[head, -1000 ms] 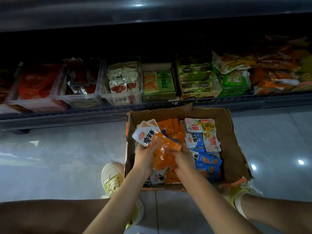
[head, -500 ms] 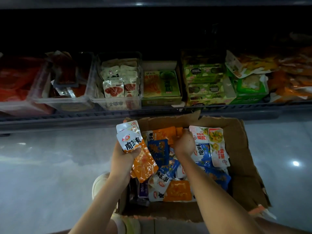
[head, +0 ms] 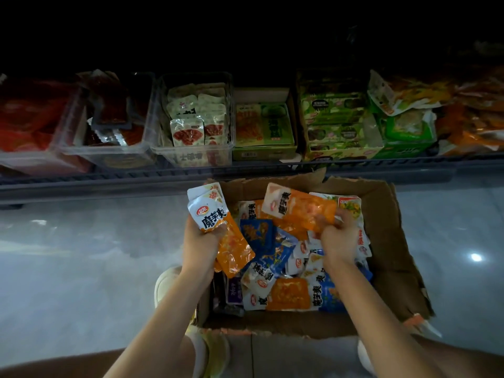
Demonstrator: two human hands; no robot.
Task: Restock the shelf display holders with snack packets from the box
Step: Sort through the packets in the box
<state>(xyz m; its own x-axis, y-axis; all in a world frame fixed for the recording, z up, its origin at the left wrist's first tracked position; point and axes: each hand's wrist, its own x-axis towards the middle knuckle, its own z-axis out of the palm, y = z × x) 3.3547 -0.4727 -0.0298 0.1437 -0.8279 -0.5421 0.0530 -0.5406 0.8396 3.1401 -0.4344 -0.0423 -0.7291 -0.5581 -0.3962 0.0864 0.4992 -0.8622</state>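
A torn cardboard box on the floor holds several orange, blue and white snack packets. My left hand grips a small stack of orange-and-white packets at the box's left edge. Over the box's far half, my right hand pinches one orange packet by its right end, lifted above the pile. On the low shelf behind stand the display holders: a clear bin of white packets, a green carton with orange-green packets, and a second green carton.
Clear bins of red packets fill the shelf's left side, and loose orange and green bags lie at its right. A dark shelf rail runs along the front. Glossy grey floor surrounds the box. My shoes flank its near side.
My right hand has lifted one orange packet out of the pile. My left hand still holds its stack, now a little higher at the box's left edge. The view has tilted and moved closer.
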